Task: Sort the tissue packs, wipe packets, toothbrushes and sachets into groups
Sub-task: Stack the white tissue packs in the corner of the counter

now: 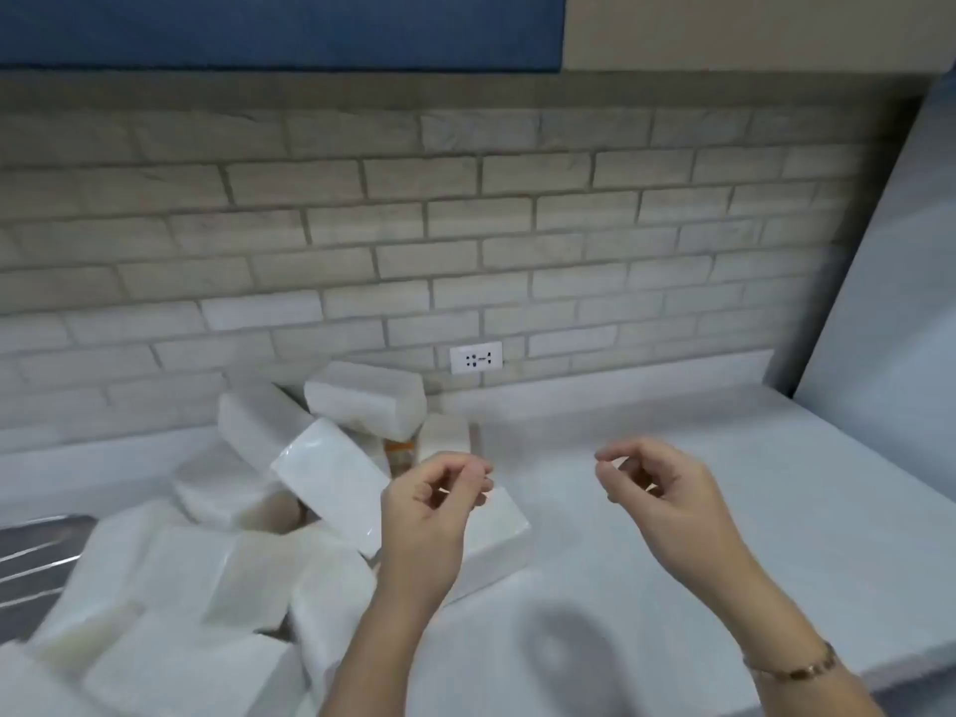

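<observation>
Here, sorting stands at its opening step. Left of both hands, the tissue packs [207, 561] lie in a loose heap, several tilted against one another and against the brick wall. No wipe packets, toothbrushes or sachets can be made out with certainty, though a small orange-labelled item [401, 452] shows between packs just beyond the left hand. The left hand [429, 509] hovers over the heap's right edge, directly above one flat pack [502, 530], fingers loosely curled, thumb near forefinger, holding nothing visible. The right hand [657, 494], apart from it to the right, shows the same loose, empty curl over bare counter [724, 535]; a bracelet [791, 670] circles its wrist. Judgement: no groups are formed yet. The next move likely calls for the left hand to lower onto the pack beneath it, span its width, and carry it rightward to the counter under the right hand without toppling the leaning packs behind.
</observation>
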Tool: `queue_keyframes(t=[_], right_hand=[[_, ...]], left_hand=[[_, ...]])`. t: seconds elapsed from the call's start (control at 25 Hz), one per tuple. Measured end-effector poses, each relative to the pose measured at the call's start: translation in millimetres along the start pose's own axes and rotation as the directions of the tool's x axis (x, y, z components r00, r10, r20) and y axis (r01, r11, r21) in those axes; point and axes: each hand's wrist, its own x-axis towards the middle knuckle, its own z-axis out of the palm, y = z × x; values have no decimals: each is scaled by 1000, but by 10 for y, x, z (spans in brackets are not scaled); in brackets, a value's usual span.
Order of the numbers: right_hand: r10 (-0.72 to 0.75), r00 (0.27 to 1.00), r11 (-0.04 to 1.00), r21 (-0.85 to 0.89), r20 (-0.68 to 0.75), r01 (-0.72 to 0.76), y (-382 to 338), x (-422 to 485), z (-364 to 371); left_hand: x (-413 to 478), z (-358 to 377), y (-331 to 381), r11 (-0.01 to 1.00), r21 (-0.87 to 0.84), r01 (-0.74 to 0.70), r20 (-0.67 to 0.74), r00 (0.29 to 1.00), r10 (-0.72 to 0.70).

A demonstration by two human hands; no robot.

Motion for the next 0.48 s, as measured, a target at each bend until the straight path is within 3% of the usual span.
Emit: queue_keyframes(t=[0.08, 0.2, 0.24, 0.32, 0.4, 0.48], right_hand=[[76, 994, 997, -7, 75, -75, 237, -175, 283], [259, 955, 966, -25, 148, -258, 548, -390, 703], [326, 932, 944, -12, 158, -328, 663, -393, 905], [440, 882, 897, -43, 168, -440, 907, -260, 1173], [553, 815, 833, -99, 171, -544, 1219, -158, 1482], [609, 766, 788, -52, 205, -613, 1494, -91, 1634]], left_hand=[[-107, -155, -297, 995, 10, 100, -78, 992, -99], [-251, -386, -784, 949, 223, 223, -109, 973, -203], [-246, -488, -967, 902, 364, 231, -125, 972, -199], [-182, -504, -1248, 710, 656, 256, -137, 965, -221], [-168, -525, -1489, 616, 664, 423, -203, 895, -396], [-187, -501, -1551, 656, 559, 507, -198, 850, -489]])
